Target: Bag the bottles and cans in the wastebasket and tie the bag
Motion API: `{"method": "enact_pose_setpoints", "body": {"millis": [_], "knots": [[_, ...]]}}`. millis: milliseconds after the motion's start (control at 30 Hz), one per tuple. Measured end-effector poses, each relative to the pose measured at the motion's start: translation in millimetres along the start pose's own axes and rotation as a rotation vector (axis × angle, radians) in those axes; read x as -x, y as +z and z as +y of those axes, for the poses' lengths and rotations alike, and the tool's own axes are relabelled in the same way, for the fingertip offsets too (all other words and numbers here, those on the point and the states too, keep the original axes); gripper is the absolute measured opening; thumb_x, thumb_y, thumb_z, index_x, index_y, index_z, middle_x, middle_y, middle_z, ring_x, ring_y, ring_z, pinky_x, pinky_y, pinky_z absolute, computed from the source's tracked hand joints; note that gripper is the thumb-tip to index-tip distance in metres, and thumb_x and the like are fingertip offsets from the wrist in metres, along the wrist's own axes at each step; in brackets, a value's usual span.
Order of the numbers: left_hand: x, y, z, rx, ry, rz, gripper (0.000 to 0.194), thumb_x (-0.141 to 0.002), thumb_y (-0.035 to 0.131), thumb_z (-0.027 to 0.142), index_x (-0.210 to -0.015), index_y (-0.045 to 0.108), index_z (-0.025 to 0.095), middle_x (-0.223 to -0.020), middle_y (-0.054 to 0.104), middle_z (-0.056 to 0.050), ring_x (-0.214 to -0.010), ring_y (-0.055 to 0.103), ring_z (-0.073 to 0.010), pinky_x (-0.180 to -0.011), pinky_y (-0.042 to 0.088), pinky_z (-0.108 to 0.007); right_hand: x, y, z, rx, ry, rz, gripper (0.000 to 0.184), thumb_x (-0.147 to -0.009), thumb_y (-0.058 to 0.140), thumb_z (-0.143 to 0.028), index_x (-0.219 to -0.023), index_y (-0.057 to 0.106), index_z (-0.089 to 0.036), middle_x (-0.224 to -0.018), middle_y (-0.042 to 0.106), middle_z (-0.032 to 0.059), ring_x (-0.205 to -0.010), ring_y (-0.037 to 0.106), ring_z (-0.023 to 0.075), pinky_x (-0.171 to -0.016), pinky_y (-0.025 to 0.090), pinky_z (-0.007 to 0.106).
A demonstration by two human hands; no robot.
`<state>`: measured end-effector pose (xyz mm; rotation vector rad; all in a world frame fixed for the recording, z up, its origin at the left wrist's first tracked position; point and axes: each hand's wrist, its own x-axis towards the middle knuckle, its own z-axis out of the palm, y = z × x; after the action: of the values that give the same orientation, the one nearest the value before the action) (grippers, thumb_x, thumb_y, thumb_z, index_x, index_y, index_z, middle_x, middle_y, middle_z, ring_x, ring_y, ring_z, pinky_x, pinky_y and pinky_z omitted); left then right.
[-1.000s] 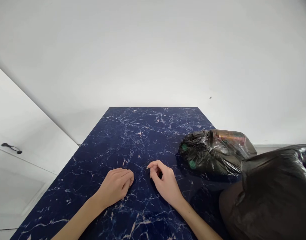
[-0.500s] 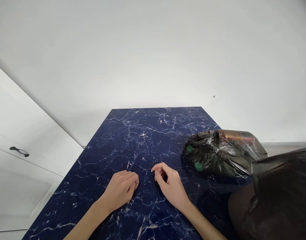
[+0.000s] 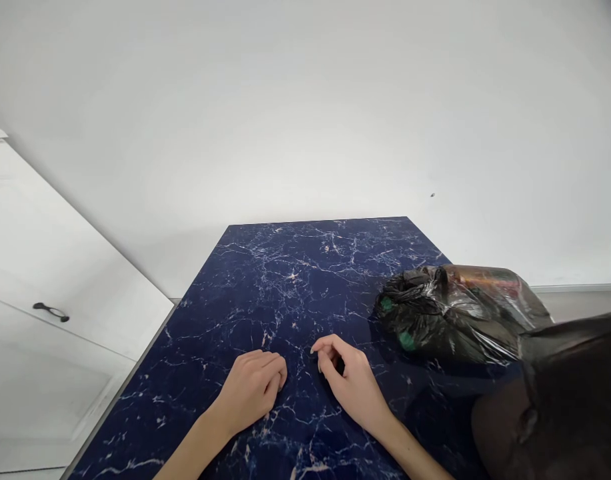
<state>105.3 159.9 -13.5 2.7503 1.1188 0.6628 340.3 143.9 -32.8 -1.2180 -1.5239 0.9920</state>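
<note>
Rest the curled left hand [image 3: 252,385] (palm hidden, hold unclear) and half-open, seemingly empty right hand [image 3: 352,381] lightly on the table [image 3: 305,293].

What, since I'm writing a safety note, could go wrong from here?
The far bag seems to reach the table's right edge, so a nudge might tip it off. The near bag sits to the right of the right hand, so an outward sweep could knock it. The far bag also looks thin and partly see-through, so it might tear if snagged.
</note>
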Motion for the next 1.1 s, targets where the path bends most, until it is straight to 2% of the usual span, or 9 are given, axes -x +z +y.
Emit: {"method": "enact_pose_setpoints", "body": {"millis": [833, 1100], "knots": [[1.7, -0.6, -0.1, 0.047, -0.058, -0.024, 0.036, -0.100, 0.037, 0.001, -0.075, 0.055, 0.021, -0.068, 0.065, 0.003, -0.056, 0.051, -0.0128, -0.062, 0.040, -0.030, 1.2, 1.1, -0.4, 0.000, 0.012, 0.006, 0.026, -0.106, 0.051, -0.040, -0.101, 0.071, -0.024, -0.079, 0.065, 0.0015, -0.071, 0.060, 0.0177, -0.065, 0.049, 0.028], [0.4, -0.8, -2.5, 0.073, -0.072, -0.008, 0.035, -0.099, 0.038, 0.001, -0.075, 0.055, 0.021, -0.068, 0.065, 0.003, -0.057, 0.054, -0.0127, -0.061, 0.040, -0.029, 1.0, 1.8, -0.9, -0.007, 0.032, -0.011, 0.028, -0.107, 0.050, -0.042, -0.102, 0.071, -0.024, -0.079, 0.064, 0.0017, -0.070, 0.059, 0.0177, -0.060, 0.045, 0.027]]}}
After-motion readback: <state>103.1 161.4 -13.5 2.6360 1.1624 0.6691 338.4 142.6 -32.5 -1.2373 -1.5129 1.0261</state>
